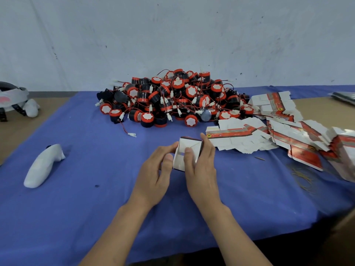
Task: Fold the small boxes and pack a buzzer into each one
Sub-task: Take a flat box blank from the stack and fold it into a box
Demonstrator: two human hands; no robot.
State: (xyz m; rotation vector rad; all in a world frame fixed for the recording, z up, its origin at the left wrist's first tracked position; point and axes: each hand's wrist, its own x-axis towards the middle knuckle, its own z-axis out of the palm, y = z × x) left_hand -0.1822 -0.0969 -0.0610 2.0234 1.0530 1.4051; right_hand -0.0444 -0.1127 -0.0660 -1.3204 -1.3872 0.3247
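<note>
At the near middle of the desk [76, 189], left grip [153, 169] and right grip [201, 166] both clasp the half-folded box [190, 144], its flapped end facing the person, while the buzzer pile [172, 98] lies straight beyond, about equally near either grip.

A pale grey-white wall [172, 35], scuffed and flecked with small dark marks, fills the upper half. Below it runs a brown worktop [13, 131], mostly covered by a blue cloth [76, 208] with a few faint stains. Light is soft and even.
</note>
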